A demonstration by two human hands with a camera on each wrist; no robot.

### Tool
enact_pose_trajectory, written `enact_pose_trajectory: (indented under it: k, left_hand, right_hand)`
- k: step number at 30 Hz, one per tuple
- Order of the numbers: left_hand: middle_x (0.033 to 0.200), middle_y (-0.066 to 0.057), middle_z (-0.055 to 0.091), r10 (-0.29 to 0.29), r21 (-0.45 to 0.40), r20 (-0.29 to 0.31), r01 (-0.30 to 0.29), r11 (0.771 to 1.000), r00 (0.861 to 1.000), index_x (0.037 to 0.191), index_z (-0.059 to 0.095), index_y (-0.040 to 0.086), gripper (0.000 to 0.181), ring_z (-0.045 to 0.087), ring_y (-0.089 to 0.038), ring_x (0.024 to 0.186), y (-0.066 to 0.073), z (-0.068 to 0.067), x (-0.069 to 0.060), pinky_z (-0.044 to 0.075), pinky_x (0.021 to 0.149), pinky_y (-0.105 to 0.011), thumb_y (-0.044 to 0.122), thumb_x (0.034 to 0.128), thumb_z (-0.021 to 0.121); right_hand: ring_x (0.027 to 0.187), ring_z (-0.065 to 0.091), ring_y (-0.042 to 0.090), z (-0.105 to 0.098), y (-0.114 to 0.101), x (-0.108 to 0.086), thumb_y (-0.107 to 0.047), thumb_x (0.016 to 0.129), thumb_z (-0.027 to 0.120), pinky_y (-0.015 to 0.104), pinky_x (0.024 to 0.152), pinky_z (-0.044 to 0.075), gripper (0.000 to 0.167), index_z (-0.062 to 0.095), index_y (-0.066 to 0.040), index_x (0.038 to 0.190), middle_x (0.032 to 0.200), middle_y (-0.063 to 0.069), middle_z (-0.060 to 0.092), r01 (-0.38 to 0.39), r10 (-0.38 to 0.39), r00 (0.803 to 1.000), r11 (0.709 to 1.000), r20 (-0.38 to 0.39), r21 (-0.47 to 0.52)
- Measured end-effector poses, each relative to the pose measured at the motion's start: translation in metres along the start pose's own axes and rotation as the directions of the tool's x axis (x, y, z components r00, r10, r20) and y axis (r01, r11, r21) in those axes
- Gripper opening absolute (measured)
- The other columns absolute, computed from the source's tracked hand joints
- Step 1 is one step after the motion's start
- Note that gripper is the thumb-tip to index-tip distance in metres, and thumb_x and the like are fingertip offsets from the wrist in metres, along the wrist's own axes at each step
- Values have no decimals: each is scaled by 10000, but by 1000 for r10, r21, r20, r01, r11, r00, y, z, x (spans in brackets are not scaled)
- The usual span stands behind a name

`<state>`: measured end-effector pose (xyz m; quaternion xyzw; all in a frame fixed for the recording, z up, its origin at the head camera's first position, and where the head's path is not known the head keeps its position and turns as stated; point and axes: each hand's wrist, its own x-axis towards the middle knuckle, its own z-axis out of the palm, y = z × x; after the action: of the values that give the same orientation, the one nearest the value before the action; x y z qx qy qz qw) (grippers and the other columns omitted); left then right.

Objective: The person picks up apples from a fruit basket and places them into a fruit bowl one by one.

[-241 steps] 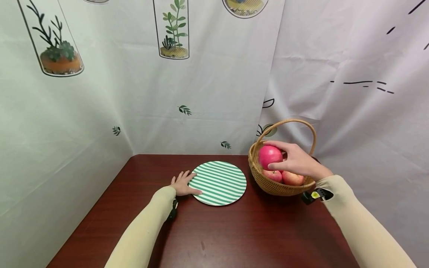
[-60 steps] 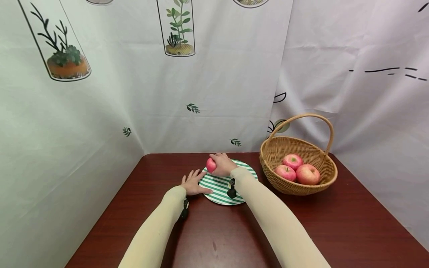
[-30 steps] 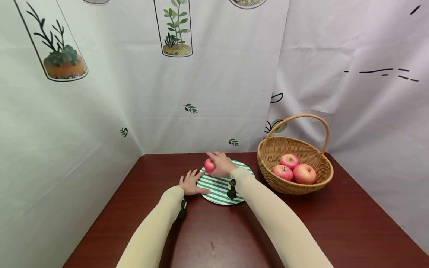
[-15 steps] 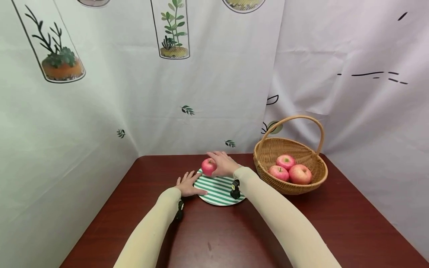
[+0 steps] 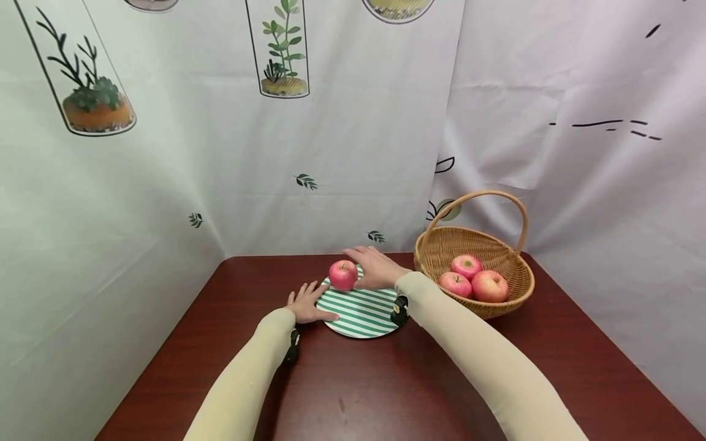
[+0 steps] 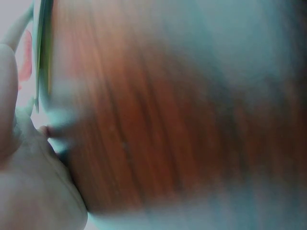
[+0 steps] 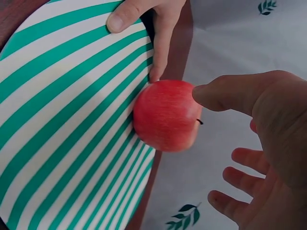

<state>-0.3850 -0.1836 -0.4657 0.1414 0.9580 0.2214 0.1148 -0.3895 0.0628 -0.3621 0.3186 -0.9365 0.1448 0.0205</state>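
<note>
A pink-red apple (image 5: 343,275) sits stem up near the far left edge of a round mat (image 5: 358,315) with green and white stripes. My right hand (image 5: 377,268) is just right of it, fingers spread and loosely bent. In the right wrist view the thumb tip overlaps the apple's outline; I cannot tell whether it touches. My left hand (image 5: 307,306) lies at the mat's left edge, fingers spread, thumb over the rim. The left wrist view is blurred, showing part of that hand (image 6: 38,187) and the mat edge-on.
A wicker basket (image 5: 449,245) with a tall handle stands at the back right of the dark red-brown table (image 5: 342,380), with three apples (image 5: 489,286) inside. Printed cloth walls (image 5: 353,153) rise at the back and both sides.
My right hand carried the apple left from the basket to the mat, then let go and drew back slightly right. My left hand stayed at the mat's edge. The head view shifted slightly.
</note>
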Motion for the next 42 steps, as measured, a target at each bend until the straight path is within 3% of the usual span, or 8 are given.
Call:
enact_pose_trajectory:
  k: [6, 12, 22, 32, 42]
  left_hand:
    - [1696, -147, 92, -1, -9, -14, 1, 1000, 1000, 1623, 237, 243, 1155, -9, -409, 1558, -10, 6, 8, -11, 1194, -672, 778, 713, 708]
    - [1698, -145, 81, -13, -25, -4, 13, 1000, 1000, 1625, 229, 252, 1166, -14, -408, 1558, -10, 5, 11, -22, 1194, -670, 774, 704, 719]
    - [1692, -148, 117, -11, -31, -32, 10, 999, 999, 1615, 267, 250, 1164, 5, -412, 1557, -13, 7, 12, -12, 1192, -677, 766, 685, 739]
    - [1691, -149, 122, -2, -21, -40, 1, 1000, 999, 1613, 272, 248, 1157, 12, -418, 1555, -13, 9, 14, -11, 1194, -675, 758, 685, 740]
    - [1698, -130, 98, 1, -23, -32, -1, 1000, 999, 1619, 248, 270, 1176, -4, -399, 1561, -18, 11, 18, -23, 1200, -661, 782, 676, 730]
  right_hand:
    - [1447, 375, 300, -8, -2, -11, -265, 849, 809, 507, 1139, 389, 838, 379, -213, 1566, 1576, 81, 410, 22, -21, 999, 999, 24, -24]
    - [1462, 370, 294, -21, 0, -25, -246, 857, 789, 484, 1192, 321, 806, 392, -235, 1558, 1570, 66, 425, 45, -44, 999, 998, 29, -32]
    - [1409, 436, 280, -40, 8, -48, -206, 895, 744, 480, 1113, 418, 643, 501, -172, 1489, 1511, 81, 487, 85, -85, 995, 996, 53, 2]
    - [1393, 455, 279, -57, 13, -74, -209, 893, 750, 468, 1133, 396, 605, 536, -156, 1455, 1485, 71, 512, 108, -108, 994, 994, 20, -18]
    - [1381, 479, 269, -74, 16, -97, -226, 909, 741, 471, 1112, 420, 535, 577, -193, 1417, 1451, 47, 549, 80, -79, 997, 996, 25, -27]
